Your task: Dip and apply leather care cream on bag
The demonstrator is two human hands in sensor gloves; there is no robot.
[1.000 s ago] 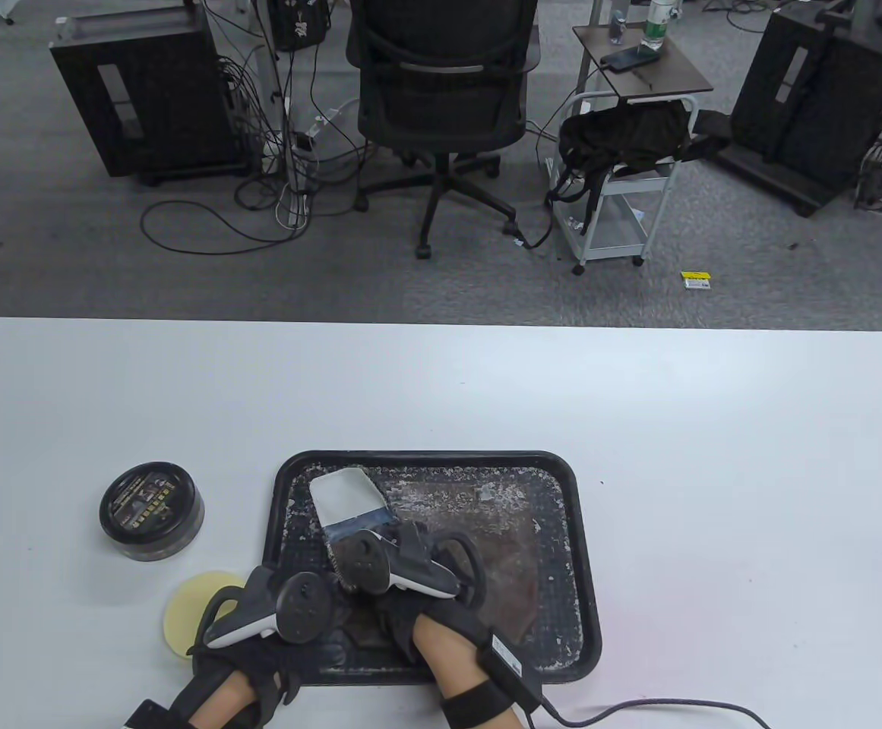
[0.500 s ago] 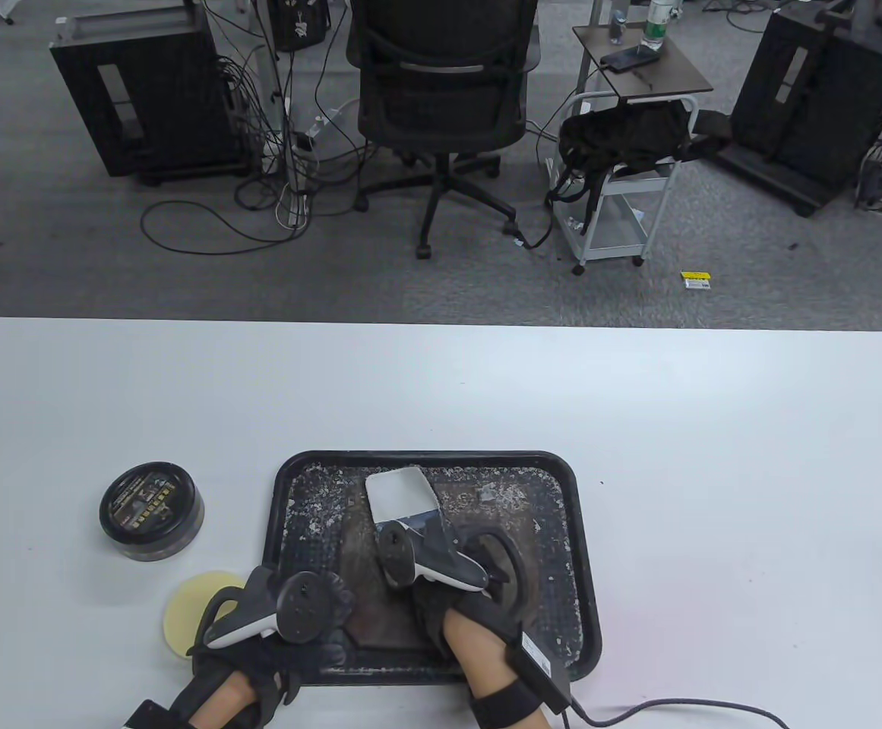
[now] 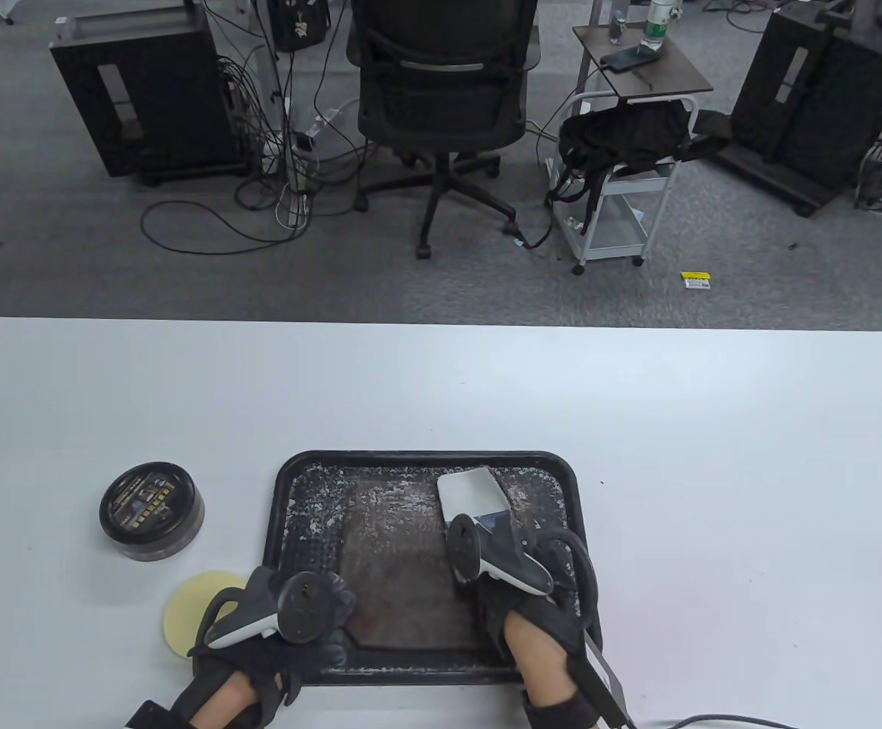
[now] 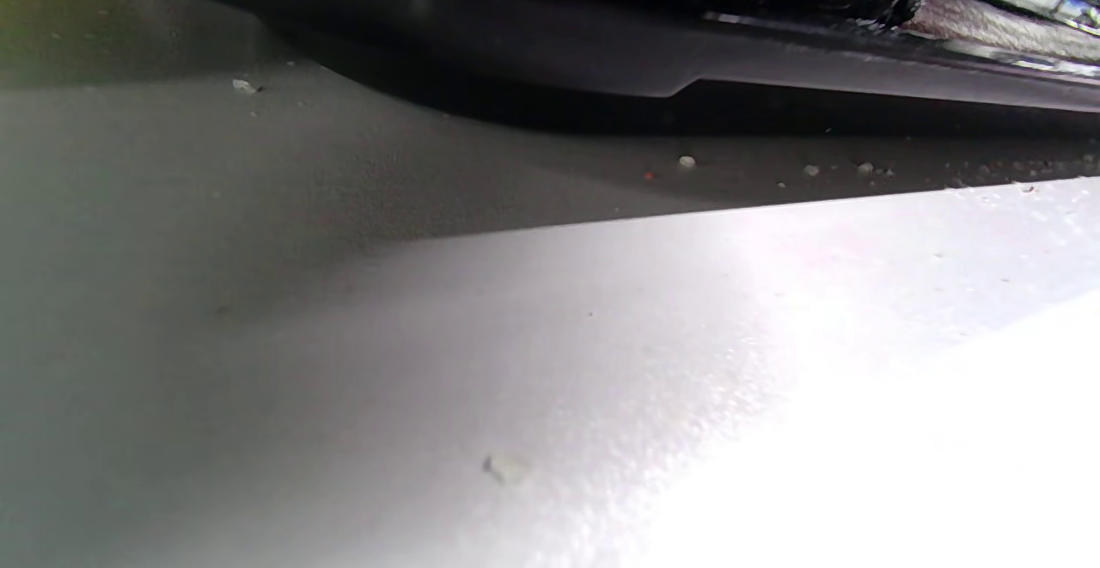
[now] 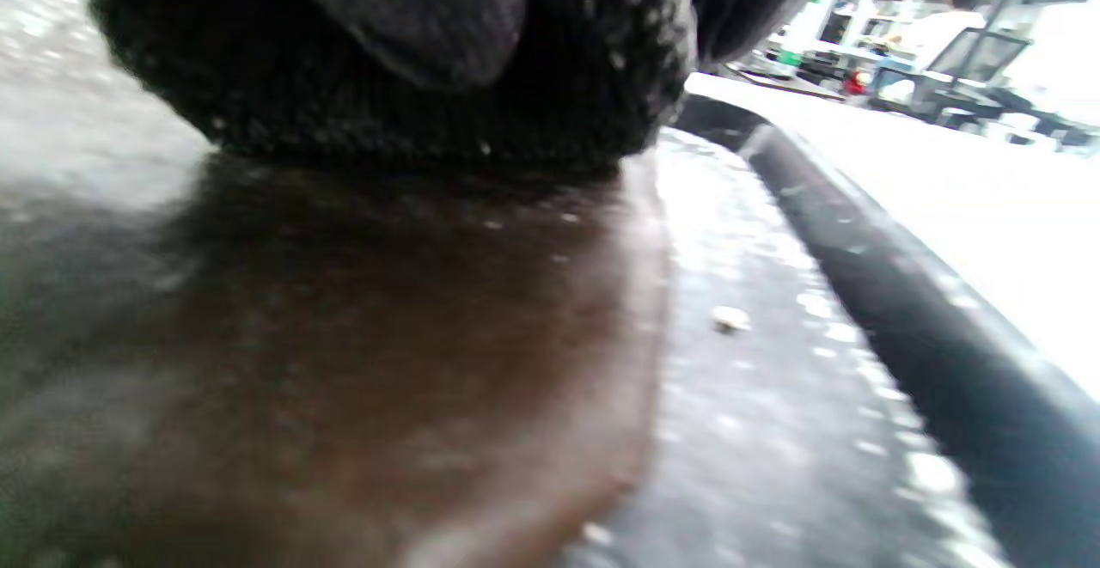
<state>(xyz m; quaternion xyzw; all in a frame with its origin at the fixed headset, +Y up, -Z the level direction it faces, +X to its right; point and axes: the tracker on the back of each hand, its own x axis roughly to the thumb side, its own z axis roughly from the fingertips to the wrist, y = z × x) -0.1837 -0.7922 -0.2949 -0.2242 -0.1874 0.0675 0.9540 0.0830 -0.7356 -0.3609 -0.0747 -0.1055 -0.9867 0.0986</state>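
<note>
A flat brown leather bag (image 3: pixel 403 562), flecked with whitish cream, lies in a black tray (image 3: pixel 562 471). My right hand (image 3: pixel 497 566) is over the bag's right side and holds a white applicator pad (image 3: pixel 471 492) that sticks out toward the tray's far edge. In the right wrist view its gloved fingers (image 5: pixel 412 78) press on the brown leather (image 5: pixel 361 362). My left hand (image 3: pixel 319 619) sits at the tray's near-left corner, its bent fingers holding down the bag's corner. The cream jar (image 3: pixel 150 510) stands closed, left of the tray.
A round yellow sponge (image 3: pixel 186 607) lies on the white table (image 3: pixel 714 456) beside my left hand. The tray's dark rim (image 4: pixel 653 61) fills the top of the left wrist view. A cable (image 3: pixel 714 717) trails from my right wrist along the front edge.
My right hand has swept the white pad across the bag from the tray's left side to its right side. The left hand, jar and sponge have stayed put.
</note>
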